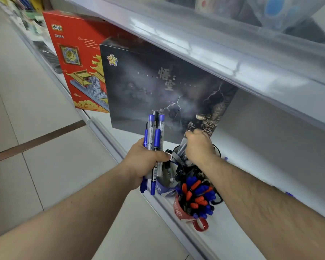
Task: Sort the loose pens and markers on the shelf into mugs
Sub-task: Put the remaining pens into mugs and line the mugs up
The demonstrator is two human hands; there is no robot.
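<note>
the left hand (144,162) clenches a bundle of markers (154,139) mid-barrel beside the blue mug (164,190), the right hand (199,147) pinches pens above the black mug (178,152); light, stiff, slick barrels likely slide unless gripped mid-length.

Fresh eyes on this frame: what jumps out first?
The left hand grips a fan of blue and black markers upright at centre, above the shelf edge. Beside it, the right hand holds pens over a black mug, and nearer the camera stands a red mug crammed with blue and red caps. Behind stand a dark storm-art box and a red box.
</note>
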